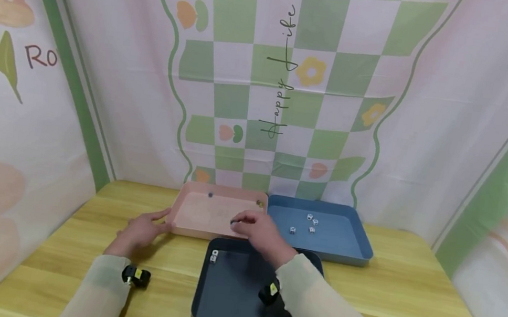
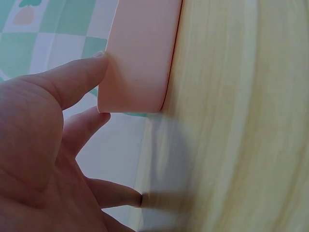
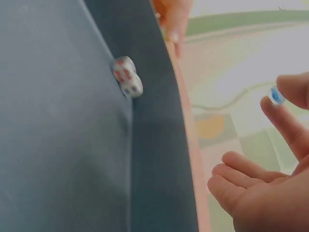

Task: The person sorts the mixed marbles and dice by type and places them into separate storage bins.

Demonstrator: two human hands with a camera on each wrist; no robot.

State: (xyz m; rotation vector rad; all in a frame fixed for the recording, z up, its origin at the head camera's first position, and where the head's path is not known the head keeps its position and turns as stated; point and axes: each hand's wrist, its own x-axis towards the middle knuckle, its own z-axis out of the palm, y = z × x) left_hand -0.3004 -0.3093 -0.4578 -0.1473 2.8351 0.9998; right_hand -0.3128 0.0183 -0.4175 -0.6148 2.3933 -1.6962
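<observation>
Our right hand (image 1: pixel 260 230) pinches what looks like a blue bead (image 3: pixel 275 95) over the pink tray (image 1: pixel 190 209), which our relaxed left hand (image 1: pixel 142 229) steadies; two dice (image 1: pixel 214 256) remain in the dark tray (image 1: pixel 226 303).

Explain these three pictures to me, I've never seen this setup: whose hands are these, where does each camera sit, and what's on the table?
No machine here: a person works with two bare hands. The wide picture comes from a camera on their head; the other two from cameras on each wrist.

On the wooden table lie three trays: a pink tray, a blue tray with four small dice, and a dark tray nearest the person, with dice in one corner.

The left hand touches the pink tray's edge with straight fingers. The right hand, over the pink tray, pinches a small blue bead between thumb and fingertip.
</observation>
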